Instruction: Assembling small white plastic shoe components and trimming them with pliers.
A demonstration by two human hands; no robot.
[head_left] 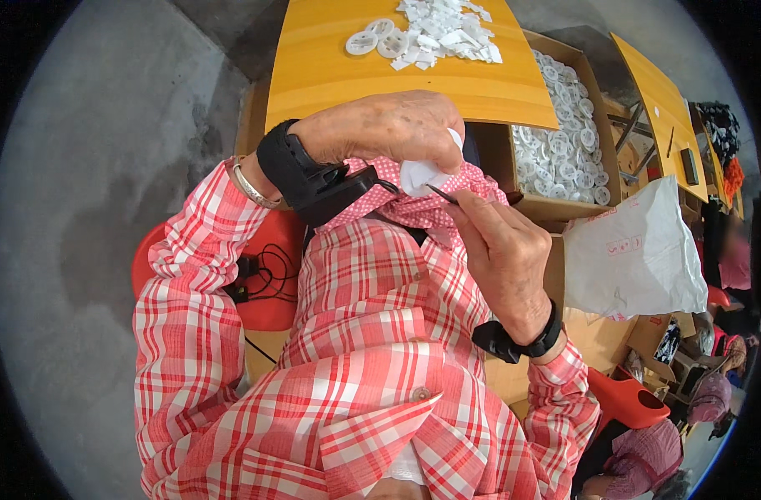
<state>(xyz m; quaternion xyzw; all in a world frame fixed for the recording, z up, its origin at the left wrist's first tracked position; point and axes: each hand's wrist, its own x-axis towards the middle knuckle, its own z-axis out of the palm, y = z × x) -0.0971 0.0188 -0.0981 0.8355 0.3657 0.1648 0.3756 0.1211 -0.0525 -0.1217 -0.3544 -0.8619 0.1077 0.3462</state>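
My left hand (397, 127) is closed around a white round plastic piece (417, 175), held over my lap; the fingers hide part of it. A thin dark tool with a pointed tip (441, 194) is pinched in my right hand (501, 242), and its tip meets the lower edge of the white piece. I cannot make out the tool's exact kind. Beyond my left hand, a pile of white scraps (451, 33) lies on the yellow wooden table (330, 83), with several clear round plastic discs (362, 43) beside it.
A cardboard box (609, 142) full of similar clear discs stands right of the table. Nearer sits a white plastic sack (634, 250). Another wooden table (663, 108), a red chair (626, 400) and a seated person (647, 454) are further right. Black cables (272, 275) lie on a red stool at left.
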